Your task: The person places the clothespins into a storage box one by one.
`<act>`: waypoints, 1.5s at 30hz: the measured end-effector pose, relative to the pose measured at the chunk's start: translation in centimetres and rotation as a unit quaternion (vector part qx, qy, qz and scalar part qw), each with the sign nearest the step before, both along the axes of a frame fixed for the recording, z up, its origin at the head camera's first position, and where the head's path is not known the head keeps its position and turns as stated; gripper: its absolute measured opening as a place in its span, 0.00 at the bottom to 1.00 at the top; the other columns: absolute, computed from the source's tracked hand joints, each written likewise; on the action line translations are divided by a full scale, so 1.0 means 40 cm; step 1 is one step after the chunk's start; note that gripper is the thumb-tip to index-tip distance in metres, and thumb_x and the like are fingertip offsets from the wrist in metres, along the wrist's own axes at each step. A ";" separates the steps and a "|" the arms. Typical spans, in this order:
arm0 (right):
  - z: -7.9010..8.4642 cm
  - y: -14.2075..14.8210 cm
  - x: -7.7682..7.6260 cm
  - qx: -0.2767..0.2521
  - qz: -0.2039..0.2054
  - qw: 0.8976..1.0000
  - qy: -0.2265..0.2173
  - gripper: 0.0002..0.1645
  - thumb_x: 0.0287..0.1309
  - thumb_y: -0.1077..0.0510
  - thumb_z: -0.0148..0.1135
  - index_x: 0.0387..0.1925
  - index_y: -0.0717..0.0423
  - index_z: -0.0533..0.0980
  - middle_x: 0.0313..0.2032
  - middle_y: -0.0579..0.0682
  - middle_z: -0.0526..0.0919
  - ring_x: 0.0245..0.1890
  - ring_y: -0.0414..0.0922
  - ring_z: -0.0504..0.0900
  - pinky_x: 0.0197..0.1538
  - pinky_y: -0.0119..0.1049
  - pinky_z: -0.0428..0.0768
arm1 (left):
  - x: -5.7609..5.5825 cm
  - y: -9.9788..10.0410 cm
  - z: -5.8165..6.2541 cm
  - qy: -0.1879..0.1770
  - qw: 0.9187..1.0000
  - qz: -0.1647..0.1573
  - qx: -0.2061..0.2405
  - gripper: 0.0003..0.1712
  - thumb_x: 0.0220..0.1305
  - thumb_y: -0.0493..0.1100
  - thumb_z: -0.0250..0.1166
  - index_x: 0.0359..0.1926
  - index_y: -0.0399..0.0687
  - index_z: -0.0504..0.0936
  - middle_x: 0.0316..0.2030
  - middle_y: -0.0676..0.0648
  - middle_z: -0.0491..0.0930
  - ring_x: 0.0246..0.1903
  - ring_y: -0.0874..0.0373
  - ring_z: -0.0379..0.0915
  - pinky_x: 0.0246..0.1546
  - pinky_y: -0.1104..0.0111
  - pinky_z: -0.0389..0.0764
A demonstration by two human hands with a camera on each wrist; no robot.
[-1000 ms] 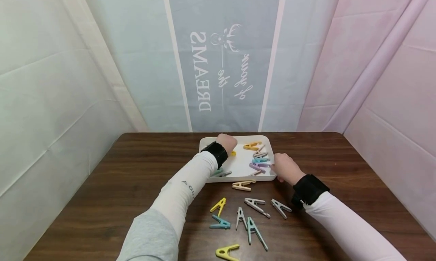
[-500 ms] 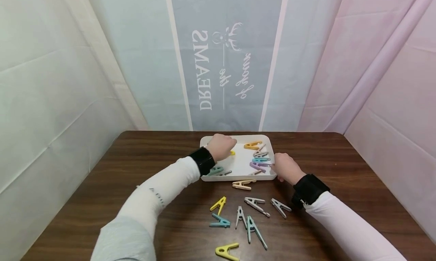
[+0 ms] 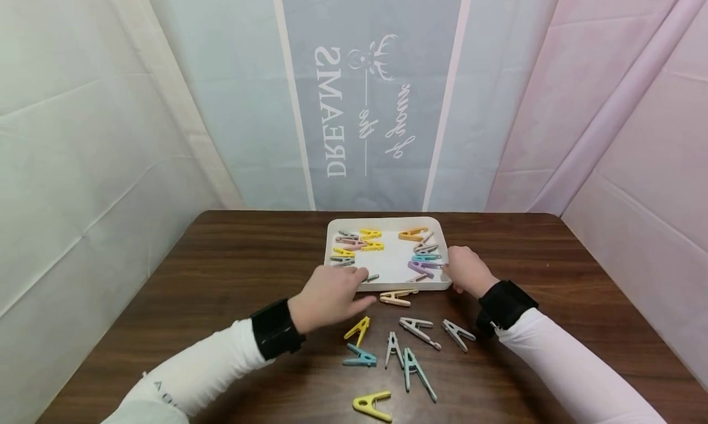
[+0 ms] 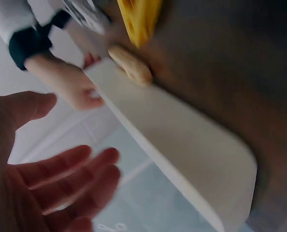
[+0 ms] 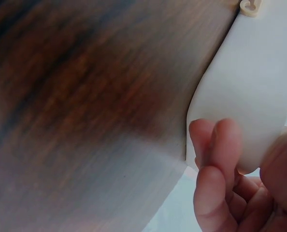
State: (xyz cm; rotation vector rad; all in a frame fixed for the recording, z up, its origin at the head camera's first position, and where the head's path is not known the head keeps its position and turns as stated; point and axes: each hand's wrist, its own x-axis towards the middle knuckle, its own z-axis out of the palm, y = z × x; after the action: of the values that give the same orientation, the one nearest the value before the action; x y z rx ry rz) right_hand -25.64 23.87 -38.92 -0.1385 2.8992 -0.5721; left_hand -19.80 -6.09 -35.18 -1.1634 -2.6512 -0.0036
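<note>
A white tray (image 3: 394, 265) stands toward the back of the table, with clothespins along its left and right sides. My right hand (image 3: 469, 269) grips its near right corner. In the right wrist view the fingers (image 5: 225, 150) curl against the tray's outer wall. Just off the near left corner, my left hand (image 3: 332, 292) hovers with fingers and thumb spread, holding nothing. The left wrist view shows its palm side facing the tray wall (image 4: 167, 130). A beige clothespin (image 3: 395, 297) lies right before the tray's front wall, and a yellow clothespin (image 3: 358, 329) lies close to my left thumb.
More clothespins lie on the brown wooden table (image 3: 232, 264) in front of the tray: a teal one (image 3: 361, 356), several grey or pale green ones, and a yellow-green one (image 3: 372, 405) nearest me. A printed curtain (image 3: 381, 104) hangs behind the table.
My left hand has come out of the tray's left side toward me, its fingers opening and uncovering yellow, pink and grey clothespins there. My right hand stays at the tray's corner.
</note>
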 end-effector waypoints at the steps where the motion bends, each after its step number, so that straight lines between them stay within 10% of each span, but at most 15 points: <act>1: 0.001 0.001 -0.001 0.001 0.001 1.000 0.003 0.12 0.64 0.66 0.56 0.43 0.75 0.72 0.15 0.53 0.74 0.11 0.43 0.75 0.18 0.34 0.74 | 0.014 -0.003 -0.006 -0.013 1.000 0.004 -0.001 0.24 0.62 0.64 0.62 0.40 0.49 0.78 0.16 0.58 0.66 0.14 0.65 0.59 0.13 0.73 0.58; 12: -0.006 0.005 0.006 -0.005 0.009 1.000 0.011 0.12 0.64 0.66 0.57 0.42 0.75 0.72 0.15 0.53 0.74 0.11 0.43 0.75 0.19 0.35 0.73 | 0.063 -0.008 -0.061 -0.094 0.992 0.051 -0.065 0.28 0.54 0.71 0.66 0.26 0.52 0.73 0.11 0.57 0.61 0.11 0.65 0.57 0.13 0.71 0.59; 33: -0.010 0.008 0.005 0.004 0.000 1.000 0.002 0.14 0.65 0.64 0.57 0.44 0.76 0.71 0.15 0.53 0.74 0.11 0.43 0.75 0.19 0.34 0.73 | 0.060 -0.015 -0.072 -0.117 0.990 -0.005 -0.074 0.21 0.52 0.58 0.74 0.19 0.56 0.72 0.13 0.59 0.59 0.14 0.66 0.56 0.14 0.73 0.57; 45: 0.006 0.000 0.009 0.002 0.003 1.000 0.003 0.14 0.65 0.65 0.57 0.44 0.76 0.71 0.15 0.53 0.74 0.11 0.44 0.75 0.19 0.34 0.73 | 0.012 0.000 0.025 -0.110 0.991 -0.069 -0.042 0.12 0.57 0.53 0.72 0.31 0.52 0.83 0.21 0.59 0.71 0.20 0.65 0.64 0.22 0.73 0.65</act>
State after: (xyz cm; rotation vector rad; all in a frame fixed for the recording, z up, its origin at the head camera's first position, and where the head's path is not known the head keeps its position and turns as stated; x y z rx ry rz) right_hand -25.27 23.86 -38.69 -0.1490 2.9042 -0.5666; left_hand -19.32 -6.09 -34.18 -1.4503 -2.7754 -0.0498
